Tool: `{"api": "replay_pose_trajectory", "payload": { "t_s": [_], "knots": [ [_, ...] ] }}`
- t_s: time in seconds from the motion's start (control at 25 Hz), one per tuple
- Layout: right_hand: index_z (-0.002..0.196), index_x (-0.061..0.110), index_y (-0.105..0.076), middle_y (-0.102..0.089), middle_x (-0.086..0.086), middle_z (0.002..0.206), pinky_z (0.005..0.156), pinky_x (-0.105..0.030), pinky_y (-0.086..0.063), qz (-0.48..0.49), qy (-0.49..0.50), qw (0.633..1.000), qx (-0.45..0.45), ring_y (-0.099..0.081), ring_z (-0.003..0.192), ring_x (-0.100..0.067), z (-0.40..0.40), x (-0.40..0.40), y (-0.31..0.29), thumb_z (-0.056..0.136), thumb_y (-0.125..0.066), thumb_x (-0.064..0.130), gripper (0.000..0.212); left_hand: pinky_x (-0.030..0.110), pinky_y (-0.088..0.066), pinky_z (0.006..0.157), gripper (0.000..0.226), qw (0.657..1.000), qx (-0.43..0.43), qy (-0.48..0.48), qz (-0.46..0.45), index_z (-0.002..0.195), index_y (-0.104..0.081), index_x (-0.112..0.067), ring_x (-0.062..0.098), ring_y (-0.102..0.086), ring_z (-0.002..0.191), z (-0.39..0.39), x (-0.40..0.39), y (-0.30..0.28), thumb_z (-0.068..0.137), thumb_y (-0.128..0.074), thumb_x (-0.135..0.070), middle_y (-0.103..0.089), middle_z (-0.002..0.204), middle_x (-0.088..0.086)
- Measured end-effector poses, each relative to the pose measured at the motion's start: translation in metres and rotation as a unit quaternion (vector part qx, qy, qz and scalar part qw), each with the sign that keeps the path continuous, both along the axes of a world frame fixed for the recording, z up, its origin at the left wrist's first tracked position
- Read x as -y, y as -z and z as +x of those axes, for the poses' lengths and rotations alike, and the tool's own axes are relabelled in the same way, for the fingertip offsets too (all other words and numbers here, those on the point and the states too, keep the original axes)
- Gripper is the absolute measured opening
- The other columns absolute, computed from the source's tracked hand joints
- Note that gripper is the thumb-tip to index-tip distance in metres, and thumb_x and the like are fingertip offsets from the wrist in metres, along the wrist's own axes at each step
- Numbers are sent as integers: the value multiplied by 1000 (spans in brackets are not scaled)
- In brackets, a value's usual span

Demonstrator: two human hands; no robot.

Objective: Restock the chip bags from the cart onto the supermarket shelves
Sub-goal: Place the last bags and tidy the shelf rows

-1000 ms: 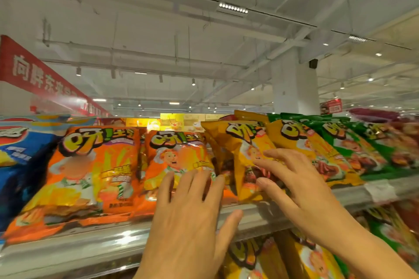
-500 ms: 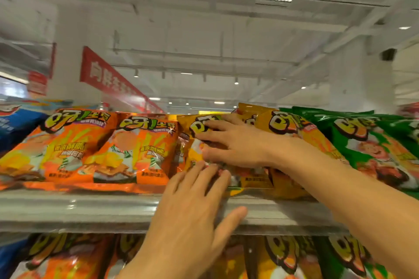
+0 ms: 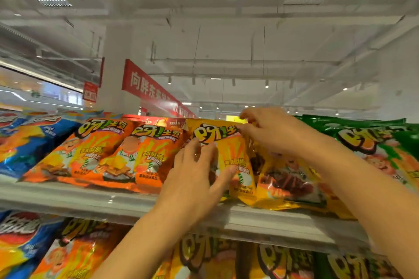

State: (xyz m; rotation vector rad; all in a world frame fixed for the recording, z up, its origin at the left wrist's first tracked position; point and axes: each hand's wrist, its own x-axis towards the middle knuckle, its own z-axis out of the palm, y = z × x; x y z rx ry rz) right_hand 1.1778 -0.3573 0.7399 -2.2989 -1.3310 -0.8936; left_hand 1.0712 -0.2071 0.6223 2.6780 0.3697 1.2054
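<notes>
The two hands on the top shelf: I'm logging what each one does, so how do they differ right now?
The left hand lies flat, fingers straight, pressing the front of the yellow chip bag; the right hand curls its fingers over the bag's top edge. The left hand sits lower, near the shelf edge; the right hand reaches higher and further back. Both touch the same bag.

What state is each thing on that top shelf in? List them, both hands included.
Left hand: fingers straight, pressing flat on the yellow chip bag.
Right hand: fingers curled, pinching the yellow bag's top edge.
Yellow chip bag: leaning back on the top shelf, held by both hands.
Orange chip bags: leaning back side by side, untouched.
Green chip bags: leaning back, untouched.
Blue chip bags: leaning back, untouched.
</notes>
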Motion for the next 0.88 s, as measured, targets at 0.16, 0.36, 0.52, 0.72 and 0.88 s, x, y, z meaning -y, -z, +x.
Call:
{"api": "replay_pose_trajectory", "payload": {
  "t_s": [0.16, 0.36, 0.52, 0.72, 0.88],
  "knots": [
    [146, 34, -44, -62, -7, 138, 114, -46, -36, -111, 82, 990, 18, -51, 131, -29, -10, 10, 19, 103, -37, 55, 49, 52, -25, 118, 89, 997, -32, 5, -76, 159, 1, -35, 35, -12, 153, 24, -10, -37, 90, -33, -78, 4, 168, 4],
    [156, 39, -21, -61, -4, 139, 121, -63, 10, -171, 111, 978, 48, -39, 143, -28, -26, 7, 67, 88, -11, 78, 78, 36, -18, 120, 69, 975, -23, 166, -147, 160, -7, -38, 19, -15, 153, 37, -40, -36, 101, -36, -59, 2, 167, -10],
    [160, 30, -11, -51, -7, 145, 121, -64, 9, -173, 154, 970, 79, -34, 142, -29, -31, 2, 87, 96, -16, 72, 77, 32, -25, 114, 58, 969, -26, 171, -176, 160, -15, -34, 18, -28, 147, 37, -50, -35, 107, -37, -42, -24, 162, 1],
    [152, 38, -33, -46, 9, 149, 124, -56, 1, -82, 99, 989, 76, -34, 144, -17, -34, 10, 82, 102, -28, 61, 55, 44, -28, 120, 61, 993, 84, 56, 57, 158, -22, -23, 27, -17, 151, 27, -24, -28, 103, -46, -24, -12, 166, 6],
    [140, 34, -50, -54, 10, 143, 125, -49, -8, -49, 88, 993, 61, -44, 138, -16, -15, 10, 57, 103, -40, 25, 39, 44, -9, 126, 69, 982, 18, 110, 151, 161, -12, -29, 18, 3, 155, 29, 13, -6, 101, -31, -57, -8, 168, -9]
  ]
}}
